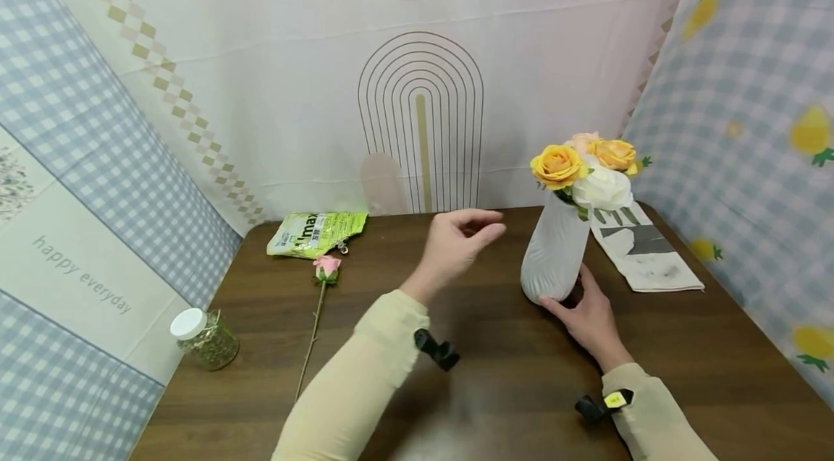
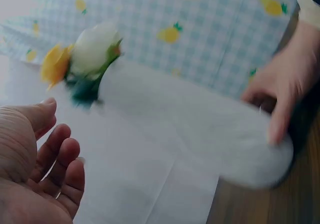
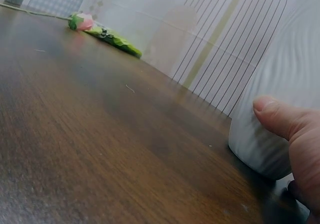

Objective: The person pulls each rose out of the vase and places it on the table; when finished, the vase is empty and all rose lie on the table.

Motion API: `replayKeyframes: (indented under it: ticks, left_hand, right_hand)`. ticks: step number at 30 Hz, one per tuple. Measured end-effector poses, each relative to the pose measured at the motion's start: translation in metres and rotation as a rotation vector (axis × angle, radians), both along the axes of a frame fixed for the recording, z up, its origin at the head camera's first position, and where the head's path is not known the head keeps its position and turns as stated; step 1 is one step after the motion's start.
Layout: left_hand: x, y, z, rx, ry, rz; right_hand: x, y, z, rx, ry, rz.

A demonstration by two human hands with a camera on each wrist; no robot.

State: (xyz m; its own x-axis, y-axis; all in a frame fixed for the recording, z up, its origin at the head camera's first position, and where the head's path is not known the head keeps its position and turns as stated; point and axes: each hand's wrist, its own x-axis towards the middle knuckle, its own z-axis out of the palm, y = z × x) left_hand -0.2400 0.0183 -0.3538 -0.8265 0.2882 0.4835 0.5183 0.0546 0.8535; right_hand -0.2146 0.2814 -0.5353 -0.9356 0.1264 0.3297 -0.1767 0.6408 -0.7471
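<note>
A white ribbed vase holds yellow, white and pale peach artificial roses at the right of the table. My right hand grips it low down, thumb on the near side; in the right wrist view the thumb presses the vase wall. The vase leans slightly to the right in the head view. My left hand hovers left of the vase, apart from it, fingers loosely curved around nothing. In the left wrist view, that hand is below the blurred blooms.
A single pink rose with a long stem lies on the left of the table. Behind it is a green-and-white packet. A white-lidded jar stands at the left edge. A printed cloth lies behind the vase. Fabric curtains surround the table.
</note>
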Motion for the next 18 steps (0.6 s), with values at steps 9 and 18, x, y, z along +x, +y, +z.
replayKeyframes:
  ticks: [9, 18]
  left_hand:
    - [-0.033, 0.066, 0.003, 0.031, -0.027, -0.03]
    - [-0.038, 0.092, 0.007, -0.021, -0.037, 0.07]
  right_hand:
    - [-0.001, -0.002, -0.001, -0.022, 0.015, 0.016]
    - [0.0, 0.002, 0.001, -0.023, 0.0, 0.017]
